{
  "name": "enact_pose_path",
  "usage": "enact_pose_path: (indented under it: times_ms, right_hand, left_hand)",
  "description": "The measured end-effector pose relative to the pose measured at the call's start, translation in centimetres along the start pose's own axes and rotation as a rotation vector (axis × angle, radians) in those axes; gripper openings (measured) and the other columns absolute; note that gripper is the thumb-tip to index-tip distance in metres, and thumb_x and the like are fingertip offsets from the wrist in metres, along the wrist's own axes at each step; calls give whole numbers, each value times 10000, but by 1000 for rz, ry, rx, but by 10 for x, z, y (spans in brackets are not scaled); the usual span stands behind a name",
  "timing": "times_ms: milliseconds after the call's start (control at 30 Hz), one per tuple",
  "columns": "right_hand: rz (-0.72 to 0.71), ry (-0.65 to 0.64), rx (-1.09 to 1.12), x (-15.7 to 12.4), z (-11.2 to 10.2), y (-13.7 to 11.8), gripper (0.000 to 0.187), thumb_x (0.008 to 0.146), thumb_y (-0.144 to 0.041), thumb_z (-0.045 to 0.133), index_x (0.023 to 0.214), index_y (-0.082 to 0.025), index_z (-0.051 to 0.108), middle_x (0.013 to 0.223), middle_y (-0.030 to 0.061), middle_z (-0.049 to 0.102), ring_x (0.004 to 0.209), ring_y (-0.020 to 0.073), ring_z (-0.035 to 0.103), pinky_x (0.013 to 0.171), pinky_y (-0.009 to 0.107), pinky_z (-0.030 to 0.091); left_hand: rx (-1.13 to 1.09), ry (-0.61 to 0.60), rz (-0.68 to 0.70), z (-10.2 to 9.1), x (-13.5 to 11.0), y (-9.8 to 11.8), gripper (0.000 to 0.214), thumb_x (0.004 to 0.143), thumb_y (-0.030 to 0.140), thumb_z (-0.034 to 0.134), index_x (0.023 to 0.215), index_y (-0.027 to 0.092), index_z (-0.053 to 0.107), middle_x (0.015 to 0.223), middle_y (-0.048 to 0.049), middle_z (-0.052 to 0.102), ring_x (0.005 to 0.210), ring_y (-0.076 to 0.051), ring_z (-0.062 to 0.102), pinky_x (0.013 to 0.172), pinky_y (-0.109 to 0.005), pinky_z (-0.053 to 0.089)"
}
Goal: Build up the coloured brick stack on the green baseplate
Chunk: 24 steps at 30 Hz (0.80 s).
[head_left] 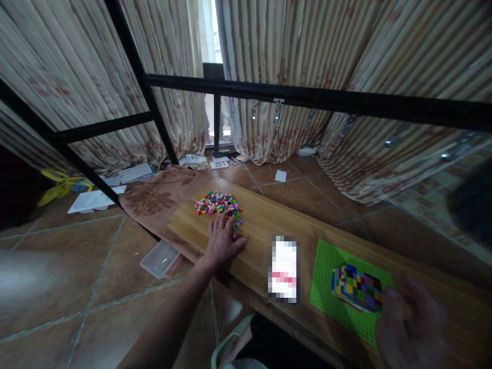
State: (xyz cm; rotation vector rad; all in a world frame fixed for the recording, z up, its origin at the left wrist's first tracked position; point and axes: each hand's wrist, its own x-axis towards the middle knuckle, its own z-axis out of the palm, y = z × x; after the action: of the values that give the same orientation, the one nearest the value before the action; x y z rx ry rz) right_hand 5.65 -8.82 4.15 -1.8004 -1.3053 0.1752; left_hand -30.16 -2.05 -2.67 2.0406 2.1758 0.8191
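No readable text, numbers or signs.

The wooden board (265, 218) lies over a brown cloth (149, 197). Directly on the board I see loose bricks (217, 201) heaped toward one end, a pixelated rectangular device (284, 269) and a green baseplate (323, 287). The tiled floor (103, 266) carries, I note, a clear tray (159, 259).

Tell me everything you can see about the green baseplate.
The green baseplate is a thin, four-sided sheet, apparently plastic, covered in small studs. It lies flat on the wooden board, askew in view. A multicoloured brick build sits on it. The blurred right hand overlaps its right side; contact can't be judged.
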Motion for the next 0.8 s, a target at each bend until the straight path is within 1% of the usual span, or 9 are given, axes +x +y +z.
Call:
enact_pose_path:
  times_ms: [67, 133, 267, 333, 367, 433, 533, 667, 800]
  right_hand:
    - [-112, 72, -13, -4, 2, -14, 552, 881, -515, 434, 1320, -191, 518, 1285, 164, 537, 1215, 359, 485, 1035, 529, 362]
    - [-220, 50, -6, -12, 5, -23, 468, 895, -473, 441, 1288, -240, 541, 1251, 140, 567, 1186, 332, 519, 1014, 525, 395]
    - [-417, -143, 62, -44, 19, -24, 392, 919, -391, 444, 1298, -310, 504, 1261, 99, 570, 1193, 301, 519, 1001, 539, 412]
    - [-531, -277, 52, -66, 32, -19, 423, 911, -390, 480, 1329, -329, 467, 1261, 90, 573, 1157, 295, 541, 954, 524, 453]
    - [-567, -323, 29, -77, 40, -16, 475, 902, -398, 509, 1364, -317, 430, 1286, 96, 561, 1163, 297, 535, 944, 520, 462]
    - [-572, -354, -37, -94, 55, -10, 598, 896, -419, 533, 1434, -250, 334, 1344, 135, 518, 1204, 318, 496, 941, 526, 465]
    - [-494, -381, -132, -106, 71, -6, 660, 905, -426, 516, 1463, -182, 263, 1364, 182, 485, 1201, 350, 475, 920, 542, 466]
    - [-443, -408, -178, -103, 83, -7, 656, 908, -403, 500, 1470, -184, 240, 1343, 176, 495, 1130, 352, 503, 895, 527, 467]
    - [-450, -380, -150, -97, 96, -9, 703, 894, -417, 516, 1477, -175, 207, 1354, 181, 482, 1149, 357, 482, 903, 509, 461]
  left_hand:
    - [65, -15, -14, 2, 1, 2, 723, 771, 547, 628, 1381, 210, 432, 1490, -162, 352, 1364, -365, 314, 1099, -542, 254]
    - [106, -10, -27, 3, 5, 1, 675, 809, 527, 588, 1375, 191, 439, 1480, -177, 367, 1360, -363, 322, 1094, -533, 258]
    - [132, 30, -8, 5, 19, -9, 603, 849, 472, 556, 1362, 170, 457, 1461, -186, 394, 1350, -359, 340, 1089, -522, 266]
    - [142, 61, -2, 5, 24, -15, 601, 847, 480, 561, 1357, 178, 464, 1446, -182, 410, 1342, -362, 351, 1086, -525, 273]
    - [144, 76, 0, 6, 25, -17, 602, 844, 495, 562, 1350, 182, 472, 1437, -180, 419, 1335, -362, 359, 1083, -524, 282]
    - [132, 107, 9, 6, 26, -21, 598, 842, 524, 555, 1329, 182, 491, 1420, -176, 436, 1319, -353, 382, 1077, -509, 306]
    - [91, 155, 2, 7, 25, -23, 587, 839, 542, 556, 1286, 163, 522, 1385, -185, 465, 1296, -337, 417, 1075, -487, 334]
    - [52, 189, -25, 9, 25, -26, 583, 818, 564, 576, 1232, 153, 557, 1342, -189, 495, 1274, -339, 443, 1075, -489, 350]
    - [11, 193, -28, 11, 27, -30, 549, 839, 540, 557, 1218, 142, 563, 1339, -190, 498, 1279, -337, 442, 1080, -495, 355]
